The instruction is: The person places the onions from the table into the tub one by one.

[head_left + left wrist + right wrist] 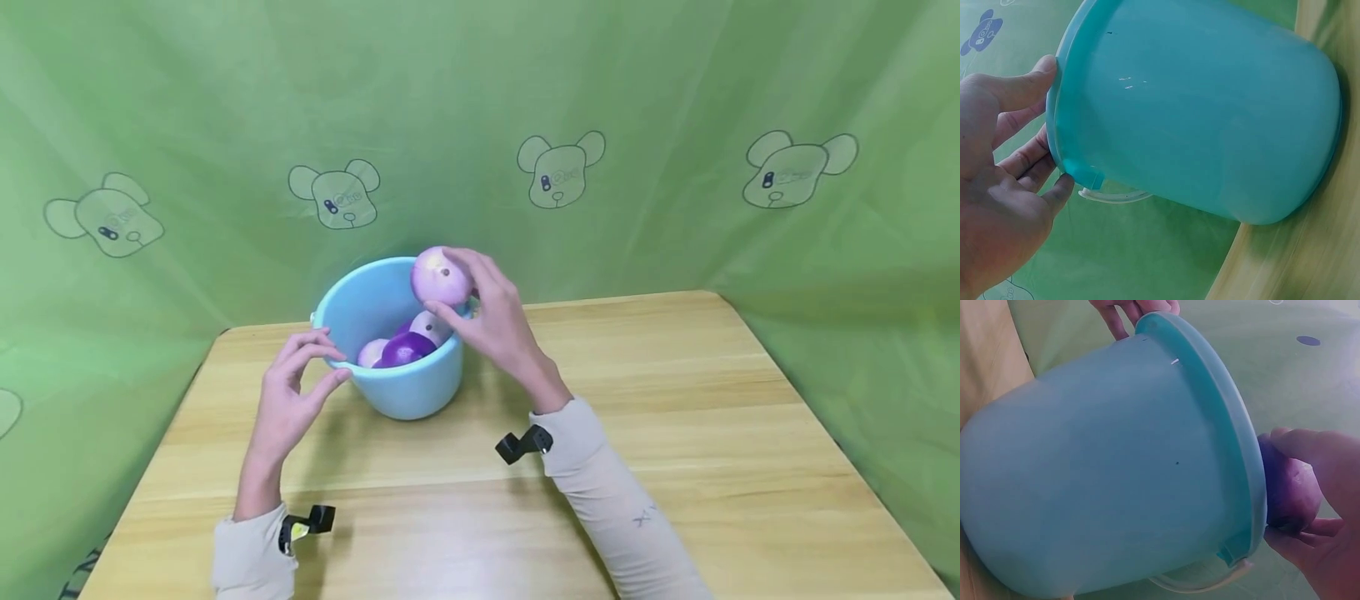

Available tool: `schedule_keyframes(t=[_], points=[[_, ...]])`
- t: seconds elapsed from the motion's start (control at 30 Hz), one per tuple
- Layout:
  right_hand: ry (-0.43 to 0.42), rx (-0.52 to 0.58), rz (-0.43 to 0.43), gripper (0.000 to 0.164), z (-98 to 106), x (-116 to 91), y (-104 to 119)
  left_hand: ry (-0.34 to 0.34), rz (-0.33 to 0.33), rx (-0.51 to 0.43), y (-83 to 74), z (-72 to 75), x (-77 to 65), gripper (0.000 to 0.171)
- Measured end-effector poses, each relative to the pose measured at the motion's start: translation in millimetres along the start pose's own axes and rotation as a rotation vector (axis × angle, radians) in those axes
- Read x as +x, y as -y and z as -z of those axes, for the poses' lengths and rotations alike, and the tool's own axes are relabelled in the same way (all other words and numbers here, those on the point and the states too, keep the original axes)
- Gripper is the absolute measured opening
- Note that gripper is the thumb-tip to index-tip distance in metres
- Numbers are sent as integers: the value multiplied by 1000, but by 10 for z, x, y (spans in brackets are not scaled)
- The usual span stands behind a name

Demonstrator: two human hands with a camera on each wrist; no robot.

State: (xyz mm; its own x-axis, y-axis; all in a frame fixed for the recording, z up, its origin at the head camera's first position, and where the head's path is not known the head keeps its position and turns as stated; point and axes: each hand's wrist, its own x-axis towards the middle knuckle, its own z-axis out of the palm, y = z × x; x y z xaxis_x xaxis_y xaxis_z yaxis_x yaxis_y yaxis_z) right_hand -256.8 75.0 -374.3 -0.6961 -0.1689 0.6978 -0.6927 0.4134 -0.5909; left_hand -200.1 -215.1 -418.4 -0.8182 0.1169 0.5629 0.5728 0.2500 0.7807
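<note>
A light blue bucket (408, 392) stands upright on the table. My left hand (288, 404) grips its rim at the left, thumb at the near side and fingers farther round, as the left wrist view also shows. My right hand (495, 312) holds a round pinkish-purple onion (438, 279) with a small brown spot, thumb below and fingers over its far side. This onion is at the bucket's right rim, overlapping the opening in the head view. Inside the bucket lie several more, among them a dark purple onion (407, 348) and a pale onion (431, 327); their lower parts are hidden.
The wooden table (675, 417) carries the bucket near its back edge. A green curtain (450, 100) with bear-head drawings hangs close behind and along the sides. A white bucket handle (1197, 586) hangs down from the rim. Black cameras (525, 444) sit on both wrists.
</note>
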Motion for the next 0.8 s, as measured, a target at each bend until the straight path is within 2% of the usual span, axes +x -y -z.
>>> schedule_keyframes(t=[0.17,0.4,0.67,0.8], points=[[22,-3,-16,70,-59,-13,8,2,12,13,-56,-3,-31,18],[30,5,-37,71,-85,3,11,13,3,14,-333,-45,-2,14],[63,-18,-53,71,-142,46,18,-13,-9,-9,-327,-63,-6,16],[75,-44,-55,71,-160,47,24,-3,-15,-13,-321,-61,-1,16]])
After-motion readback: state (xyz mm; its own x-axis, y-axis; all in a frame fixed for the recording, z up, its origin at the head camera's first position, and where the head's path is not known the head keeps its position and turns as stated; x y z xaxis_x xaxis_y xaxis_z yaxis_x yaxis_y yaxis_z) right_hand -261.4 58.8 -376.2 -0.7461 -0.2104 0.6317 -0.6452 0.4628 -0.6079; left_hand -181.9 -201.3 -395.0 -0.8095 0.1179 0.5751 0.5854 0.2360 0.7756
